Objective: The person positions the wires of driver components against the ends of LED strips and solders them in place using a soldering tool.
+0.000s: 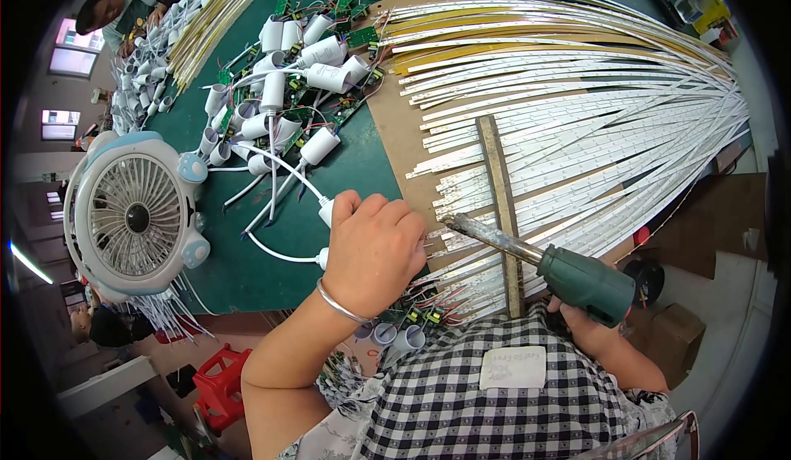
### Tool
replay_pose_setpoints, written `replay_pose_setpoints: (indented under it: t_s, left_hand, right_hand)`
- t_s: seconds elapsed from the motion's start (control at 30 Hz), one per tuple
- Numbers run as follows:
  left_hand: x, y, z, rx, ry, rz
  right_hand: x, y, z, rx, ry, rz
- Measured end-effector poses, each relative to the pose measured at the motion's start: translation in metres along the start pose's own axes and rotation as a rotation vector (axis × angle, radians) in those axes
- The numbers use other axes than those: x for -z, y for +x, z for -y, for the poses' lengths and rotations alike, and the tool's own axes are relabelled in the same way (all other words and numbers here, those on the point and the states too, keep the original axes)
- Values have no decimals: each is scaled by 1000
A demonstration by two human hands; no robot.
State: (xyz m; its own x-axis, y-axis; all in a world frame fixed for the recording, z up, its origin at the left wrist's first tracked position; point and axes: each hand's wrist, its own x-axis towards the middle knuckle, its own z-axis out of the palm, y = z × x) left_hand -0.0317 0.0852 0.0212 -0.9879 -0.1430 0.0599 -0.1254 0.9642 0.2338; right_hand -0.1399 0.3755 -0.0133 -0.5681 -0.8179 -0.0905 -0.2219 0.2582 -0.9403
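My left hand (pixel 375 254), with a bangle on the wrist, is closed beside the ends of the white strips. What its curled fingers hold is hidden. Two white plastic caps with cords (pixel 325 212) show at its left edge. My right hand (pixel 587 330) is wrapped round the green handle of a soldering iron (pixel 587 285), partly hidden under it. The iron's dark metal tip points left, above the ends of the LED strips (pixel 568 159) and close to my left knuckles. A worn flat bar (pixel 498 204) lies across the strips.
White tube caps with green circuit boards (pixel 325 77) are heaped on the green table (pixel 354 151). A white-and-blue fan (pixel 136 217) stands at left. More boards and caps (pixel 408 336) lie by the checked apron (pixel 478 410). Another person (pixel 124 7) is at far left, near a red stool (pixel 221 384).
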Motion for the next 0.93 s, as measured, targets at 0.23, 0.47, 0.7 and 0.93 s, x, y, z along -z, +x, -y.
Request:
replay_pose_setpoints:
  t_s: [0.23,0.47,0.7,0.93]
  left_hand:
    - [0,-1,0,4,-3,4]
    - [1,-1,-1,3,-3,7]
    - [0,-2,-1,14,-2,14]
    - [5,-6,-2,53,-68,-23]
  right_hand:
    - [-5,-3,6,-226,152,-155]
    - [-7,-1,8,-252,267,-190]
    - [-8,-3,6,-249,294,-221]
    - [-8,-4,5,-268,304,-232]
